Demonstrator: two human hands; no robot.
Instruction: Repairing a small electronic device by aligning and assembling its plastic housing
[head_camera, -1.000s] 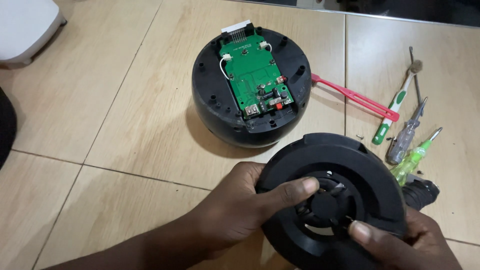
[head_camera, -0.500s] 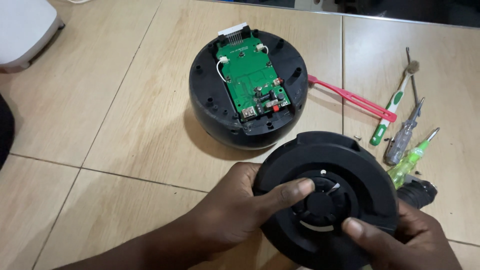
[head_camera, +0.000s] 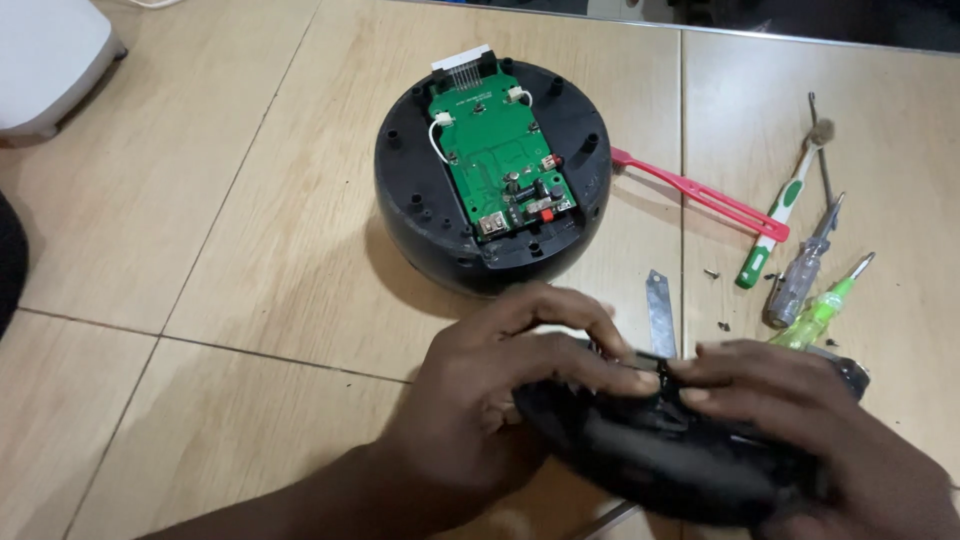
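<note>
Both sets of fingers (head_camera: 600, 375) are clamped on a black round cover (head_camera: 650, 460), tilted edge-on low over the tiled floor (head_camera: 200, 300); left hand (head_camera: 490, 400) and right hand (head_camera: 820, 430) hide most of it. Disassembly looks well along: the black base (head_camera: 490, 180) lies opened, green circuit board (head_camera: 500, 160) bare, loose screws (head_camera: 718, 300) beside the screwdrivers (head_camera: 800, 270).

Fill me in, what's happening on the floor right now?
A person grips a round black cover with both hands, left hand and right hand, fingers meeting over its top edge. Behind it sits the black round base with a green circuit board exposed. To the right lie red tweezers, a few screwdrivers, a small metal blade and loose screws.
</note>
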